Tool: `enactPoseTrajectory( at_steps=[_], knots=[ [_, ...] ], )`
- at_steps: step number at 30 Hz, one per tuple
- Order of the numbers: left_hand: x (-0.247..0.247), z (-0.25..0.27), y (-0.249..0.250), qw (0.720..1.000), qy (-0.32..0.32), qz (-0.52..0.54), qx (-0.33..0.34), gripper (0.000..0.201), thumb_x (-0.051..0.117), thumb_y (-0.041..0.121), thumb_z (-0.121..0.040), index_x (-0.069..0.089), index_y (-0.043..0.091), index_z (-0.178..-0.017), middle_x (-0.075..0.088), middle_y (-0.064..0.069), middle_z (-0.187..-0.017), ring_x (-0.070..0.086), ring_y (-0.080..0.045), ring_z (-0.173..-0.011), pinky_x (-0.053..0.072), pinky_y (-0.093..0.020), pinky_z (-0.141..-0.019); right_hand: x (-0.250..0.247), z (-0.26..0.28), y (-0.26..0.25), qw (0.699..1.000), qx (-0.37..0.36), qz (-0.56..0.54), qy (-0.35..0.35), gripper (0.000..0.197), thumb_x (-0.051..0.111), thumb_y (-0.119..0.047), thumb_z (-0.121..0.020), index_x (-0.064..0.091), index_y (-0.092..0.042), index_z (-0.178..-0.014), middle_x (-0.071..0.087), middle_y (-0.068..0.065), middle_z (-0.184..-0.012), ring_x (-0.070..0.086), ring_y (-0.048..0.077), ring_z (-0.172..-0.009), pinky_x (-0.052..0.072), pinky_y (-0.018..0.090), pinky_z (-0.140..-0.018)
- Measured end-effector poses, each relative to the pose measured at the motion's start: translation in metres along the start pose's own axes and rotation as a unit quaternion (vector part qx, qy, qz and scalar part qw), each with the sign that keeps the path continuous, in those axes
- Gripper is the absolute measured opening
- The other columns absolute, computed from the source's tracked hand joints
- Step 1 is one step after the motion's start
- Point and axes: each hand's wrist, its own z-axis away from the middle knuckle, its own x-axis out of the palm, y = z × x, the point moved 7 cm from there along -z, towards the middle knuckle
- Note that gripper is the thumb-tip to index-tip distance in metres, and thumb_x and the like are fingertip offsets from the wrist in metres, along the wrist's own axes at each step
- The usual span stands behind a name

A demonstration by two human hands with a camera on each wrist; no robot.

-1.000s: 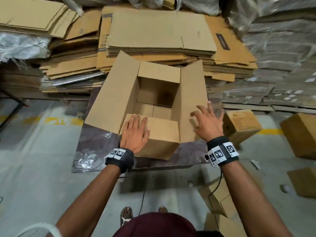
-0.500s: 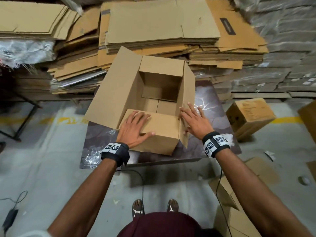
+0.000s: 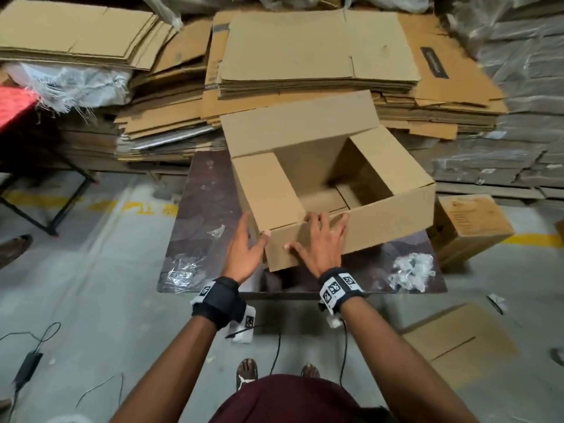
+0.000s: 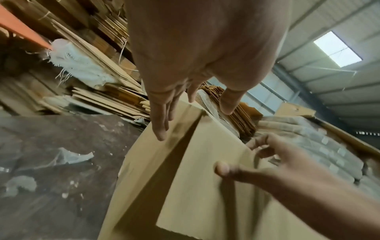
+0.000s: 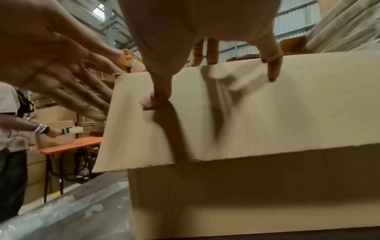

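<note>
The open brown cardboard box [image 3: 393, 215] sits on the dark table [image 3: 198, 209], just ahead of both hands. With straight fingers, the left hand [image 3: 244, 254] touches its near-left corner. Just right of it, the right hand [image 3: 320, 245] presses spread fingers on the near flap [image 3: 305, 248].

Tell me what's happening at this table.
A person stands at a dark table and works on an open cardboard box that sits on it. The right hand lies spread on the near flap, which hangs down the outside, with the fingertips at its top fold. The left hand is at the box's near left corner, fingers straight. Nothing shows inside the box. Stacks of flattened cardboard lie behind it.
</note>
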Motion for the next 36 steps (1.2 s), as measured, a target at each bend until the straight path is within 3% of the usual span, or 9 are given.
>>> enactPoseTrajectory(
  at_steps=[4,9,11,16,20,24,27,31,36],
  knots=[
    [-0.003,-0.029,0.003,0.994,0.012,-0.088,0.058,0.066,0.06,0.018,-0.1,0.031,0.022,-0.159,0.041,-0.006,-0.158,0.044,-0.036,-0.137,0.036,-0.05,-0.116,0.001,-0.004,-0.021,0.999,-0.008,-0.031,0.008,0.075,0.074,-0.07,-0.074,0.049,-0.028,-0.132,0.047,-0.001,-0.132,0.019,0.062,-0.142,0.017,0.07,-0.116],
    [-0.016,-0.053,-0.013,0.991,0.006,-0.112,0.067,0.057,0.062,0.018,-0.099,0.044,0.034,-0.151,0.05,-0.004,-0.148,0.047,-0.032,-0.136,0.039,-0.049,-0.115,-0.023,-0.024,0.012,0.998,-0.031,-0.047,0.033,0.056,0.071,-0.032,-0.09,0.048,-0.039,-0.141,0.058,-0.008,-0.14,0.039,0.036,-0.14,0.038,0.059,-0.103],
    [-0.022,-0.058,-0.005,0.979,0.035,-0.19,0.067,0.057,0.062,0.021,-0.096,0.045,0.033,-0.149,0.048,-0.009,-0.149,0.04,-0.036,-0.139,0.034,-0.05,-0.116,-0.027,-0.034,0.026,0.999,-0.016,0.002,0.033,0.051,0.072,-0.043,-0.089,0.054,-0.038,-0.137,0.056,-0.01,-0.143,0.037,0.032,-0.143,0.034,0.061,-0.103],
    [0.012,-0.067,0.054,0.877,-0.026,-0.431,0.211,0.05,0.047,0.046,-0.096,0.047,0.044,-0.146,0.017,-0.013,-0.166,0.01,-0.045,-0.151,0.013,-0.065,-0.119,-0.025,-0.04,0.027,0.999,0.011,-0.017,0.04,0.04,0.077,-0.051,-0.082,0.069,-0.03,-0.115,0.067,-0.006,-0.125,0.047,0.027,-0.13,0.039,0.047,-0.092],
    [0.04,-0.086,0.061,0.806,-0.127,-0.541,0.205,0.051,0.033,0.069,-0.097,0.057,0.046,-0.136,0.008,-0.007,-0.17,0.001,-0.044,-0.153,0.011,-0.069,-0.118,-0.02,-0.044,0.023,0.999,0.019,-0.016,0.048,0.037,0.079,-0.047,-0.081,0.068,-0.027,-0.109,0.069,-0.002,-0.117,0.051,0.031,-0.124,0.047,0.048,-0.089],
    [0.024,-0.08,0.092,0.82,-0.08,-0.503,0.26,0.045,0.056,0.054,-0.091,0.057,0.034,-0.132,0.021,-0.009,-0.166,0.015,-0.044,-0.151,0.023,-0.065,-0.118,-0.017,-0.049,0.022,0.998,0.02,-0.015,0.052,0.036,0.08,-0.048,-0.08,0.066,-0.028,-0.106,0.069,-0.004,-0.112,0.054,0.029,-0.117,0.051,0.049,-0.085],
    [-0.022,-0.067,0.118,0.836,0.086,-0.444,0.31,0.05,0.073,0.017,-0.081,0.055,0.014,-0.128,0.036,-0.018,-0.156,0.026,-0.043,-0.148,0.027,-0.06,-0.121,-0.016,-0.051,0.019,0.998,0.019,-0.015,0.056,0.037,0.081,-0.049,-0.079,0.065,-0.026,-0.103,0.069,-0.004,-0.108,0.054,0.03,-0.112,0.052,0.049,-0.083],
    [-0.095,-0.061,0.104,0.806,0.263,-0.513,0.135,0.055,0.065,0.004,-0.069,0.056,0.019,-0.122,0.031,-0.023,-0.155,0.004,-0.053,-0.152,0.001,-0.078,-0.115,-0.014,-0.054,0.009,0.998,0.01,-0.017,0.053,0.035,0.08,-0.048,-0.081,0.065,-0.026,-0.104,0.068,-0.004,-0.107,0.056,0.03,-0.107,0.054,0.048,-0.081],
    [-0.104,-0.068,0.036,0.84,0.145,-0.521,0.03,0.052,0.05,0.042,-0.093,0.048,0.021,-0.141,0.034,-0.03,-0.153,0.013,-0.051,-0.15,0.005,-0.082,-0.11,-0.011,-0.056,-0.016,0.998,-0.007,-0.018,0.053,0.038,0.077,-0.054,-0.082,0.066,-0.027,-0.106,0.067,-0.006,-0.109,0.057,0.026,-0.103,0.055,0.045,-0.078]
  ],
)
